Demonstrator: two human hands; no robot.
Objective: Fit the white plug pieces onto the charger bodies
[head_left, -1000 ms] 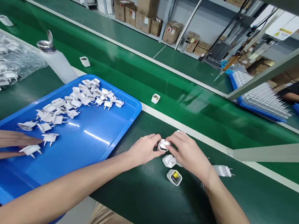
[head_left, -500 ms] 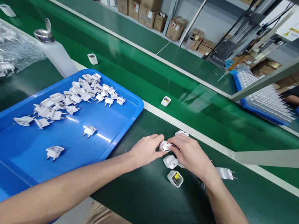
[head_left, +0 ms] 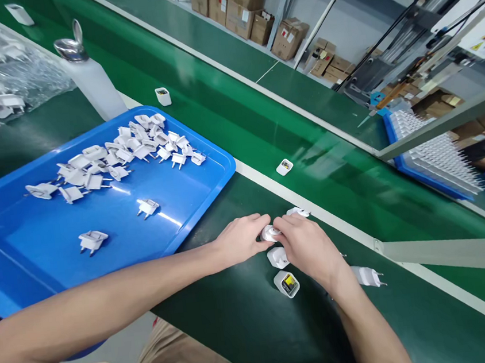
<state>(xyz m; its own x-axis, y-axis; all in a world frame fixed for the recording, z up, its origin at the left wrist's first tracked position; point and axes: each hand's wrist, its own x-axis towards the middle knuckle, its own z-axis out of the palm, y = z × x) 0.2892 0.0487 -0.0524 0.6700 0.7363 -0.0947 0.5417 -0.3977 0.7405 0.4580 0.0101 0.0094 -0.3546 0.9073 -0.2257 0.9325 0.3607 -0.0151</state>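
We are pinching a small white charger body [head_left: 270, 233] between the closed fingers of our left hand [head_left: 240, 240] and right hand [head_left: 308, 247], just above the green bench [head_left: 248, 314]. Two more open housings [head_left: 286, 284] are lying right below our hands, near the blue tray [head_left: 176, 211] of plug pieces [head_left: 135, 152]

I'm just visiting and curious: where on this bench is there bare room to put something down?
The near half of the blue tray, between two stray plug pieces and its front rim, is bare. So is the dark mat below the hands. It is crowded around both hands and at the tray's far pile.
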